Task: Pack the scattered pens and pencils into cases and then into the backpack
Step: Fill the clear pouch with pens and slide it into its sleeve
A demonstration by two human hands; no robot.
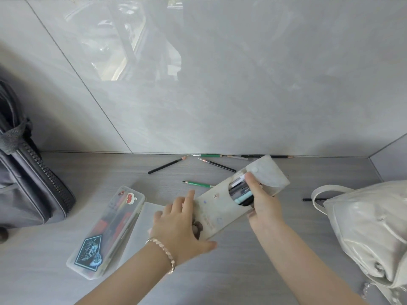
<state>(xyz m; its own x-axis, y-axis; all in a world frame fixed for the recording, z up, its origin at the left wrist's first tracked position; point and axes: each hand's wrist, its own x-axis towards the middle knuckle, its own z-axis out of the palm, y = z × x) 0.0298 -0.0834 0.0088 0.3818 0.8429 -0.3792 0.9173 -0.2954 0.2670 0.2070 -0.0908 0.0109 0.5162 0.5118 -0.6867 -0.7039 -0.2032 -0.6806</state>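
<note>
Grey wood-grain bench [220, 271] against a pale tiled wall [242, 84]. Mid-bench, a beige felt pouch [217, 209] lies slantwise, its snap flap [269, 172] thrown open toward the far right; several pens [241, 192] stand packed in its mouth, ends showing. Left hand [179, 225], a gold bracelet [164, 250] at the wrist, lies flat on the near end of the pouch, fingers spread, pressing rather than gripping. Right hand [262, 201] is at the pouch mouth: forefinger stretched over the pen ends, thumb under the pouch's near edge, the rest loosely curled; whether it pinches a pen I cannot tell. Left of the pouch, a clear plastic case [105, 234] with stickers lies closed, red and dark items visible inside; a sheet of pale paper [152, 209] sits between it and the left hand. Loose pencils on the bench: a green one [198, 184] just beyond the left hand, two black ones [167, 165] [217, 164] farther back forming a shallow V, a green pencil [208, 155] and more dark ones in a row along the wall foot, and a black pencil [312, 199] to the right, its end hidden behind a strap. Far left, a grey backpack [28, 183], zip open. Near right, a cream glossy bag [370, 234], slumped.
</note>
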